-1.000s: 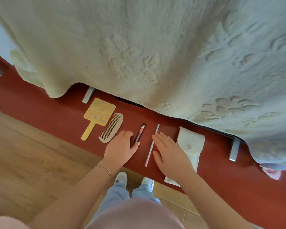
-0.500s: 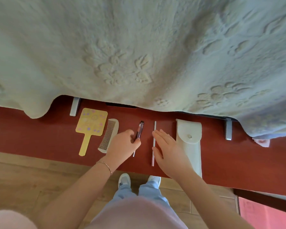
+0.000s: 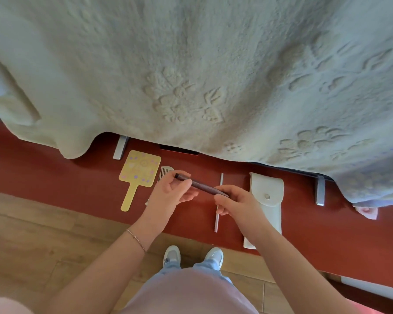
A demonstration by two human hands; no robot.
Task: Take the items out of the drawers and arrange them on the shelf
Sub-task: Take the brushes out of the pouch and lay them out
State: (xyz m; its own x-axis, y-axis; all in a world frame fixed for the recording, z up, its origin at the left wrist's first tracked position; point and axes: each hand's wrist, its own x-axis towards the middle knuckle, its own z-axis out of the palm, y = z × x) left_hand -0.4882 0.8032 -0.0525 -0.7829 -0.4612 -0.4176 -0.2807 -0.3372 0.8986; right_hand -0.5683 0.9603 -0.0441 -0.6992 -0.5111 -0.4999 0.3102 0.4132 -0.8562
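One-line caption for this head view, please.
Both hands, left and right, hold a dark pen above the red shelf.

Red shelf (image 3: 55,177), yellow hand mirror (image 3: 139,172), comb (image 3: 165,172), thin white stick (image 3: 217,219), white pouch (image 3: 268,196)

The shelf (image 3: 55,177) is red-brown. The hand mirror (image 3: 139,171) is yellow with lilac dots. The comb (image 3: 165,172), stick (image 3: 220,184) and pouch (image 3: 267,189) are white. The pen (image 3: 202,185) is dark maroon. The blanket (image 3: 191,75) is cream with embossed flowers.
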